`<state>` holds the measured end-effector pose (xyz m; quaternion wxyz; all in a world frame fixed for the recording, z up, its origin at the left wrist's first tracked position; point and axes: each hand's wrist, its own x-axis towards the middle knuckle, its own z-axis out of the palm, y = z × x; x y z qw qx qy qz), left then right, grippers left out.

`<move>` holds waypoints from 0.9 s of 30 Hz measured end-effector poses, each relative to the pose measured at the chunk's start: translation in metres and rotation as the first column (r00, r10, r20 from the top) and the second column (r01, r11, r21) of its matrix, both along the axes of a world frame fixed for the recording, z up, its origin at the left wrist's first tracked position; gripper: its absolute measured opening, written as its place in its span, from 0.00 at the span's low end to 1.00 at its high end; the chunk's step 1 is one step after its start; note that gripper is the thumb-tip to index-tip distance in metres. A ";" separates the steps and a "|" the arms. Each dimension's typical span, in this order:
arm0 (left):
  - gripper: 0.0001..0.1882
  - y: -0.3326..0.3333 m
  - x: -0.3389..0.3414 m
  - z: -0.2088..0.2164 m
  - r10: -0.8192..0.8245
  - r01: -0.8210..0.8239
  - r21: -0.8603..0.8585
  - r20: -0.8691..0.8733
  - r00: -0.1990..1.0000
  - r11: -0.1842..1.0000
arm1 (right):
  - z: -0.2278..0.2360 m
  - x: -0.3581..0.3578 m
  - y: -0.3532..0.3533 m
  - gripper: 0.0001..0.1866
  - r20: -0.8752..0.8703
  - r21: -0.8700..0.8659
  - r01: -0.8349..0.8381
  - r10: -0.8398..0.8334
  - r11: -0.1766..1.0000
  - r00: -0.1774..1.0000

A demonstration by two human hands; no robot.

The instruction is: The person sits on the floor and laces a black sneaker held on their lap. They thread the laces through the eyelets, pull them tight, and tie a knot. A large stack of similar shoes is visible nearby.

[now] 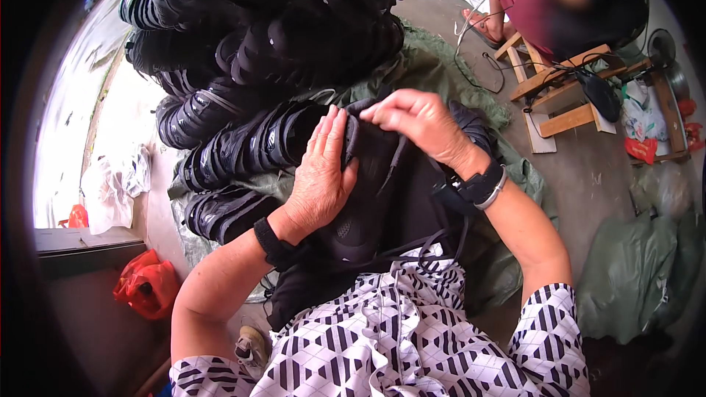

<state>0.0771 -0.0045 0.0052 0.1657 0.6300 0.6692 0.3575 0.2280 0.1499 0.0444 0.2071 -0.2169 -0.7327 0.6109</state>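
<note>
A black shoe upper lies over my lap with its opening facing away from me. My left hand grips its left side, the fingers straight along the padded collar and the thumb bent over the near side. At the collar's top edge my right hand is closed in a pinch, thumb and forefinger together; what lies between the fingertips is too small to make out. A dark lace hangs below the right hand. More dark laces trail across my lap by the toe.
Nested stacks of black shoe uppers rise ahead and to the left on green sheeting. A red bag sits at lower left. At upper right, a person sits by a wooden stool; cables cross the floor. Green sacks lie right.
</note>
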 end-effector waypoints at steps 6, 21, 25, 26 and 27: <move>0.37 0.004 -0.008 -0.015 -0.020 0.020 -0.010 0.048 0.999 1.000 | 0.006 0.035 0.013 0.09 0.272 -0.068 0.013 0.006 0.998 0.962; 0.44 -0.003 0.007 -0.010 0.033 -0.033 0.004 -0.132 0.991 0.999 | -0.012 -0.012 0.012 0.10 0.421 0.244 -0.279 0.158 0.929 0.893; 0.45 -0.027 0.006 0.006 -0.128 0.119 -0.052 -0.238 0.963 0.992 | -0.017 -0.011 0.003 0.09 0.424 0.225 -0.183 0.073 0.957 0.903; 0.45 -0.033 0.002 0.006 -0.187 0.173 -0.078 -0.262 0.947 0.982 | -0.019 -0.007 0.003 0.09 0.394 0.196 -0.162 0.073 0.967 0.916; 0.47 -0.037 -0.004 -0.001 -0.225 0.221 -0.041 -0.222 0.949 0.974 | -0.021 -0.004 0.003 0.09 0.364 0.167 -0.141 0.072 0.976 0.929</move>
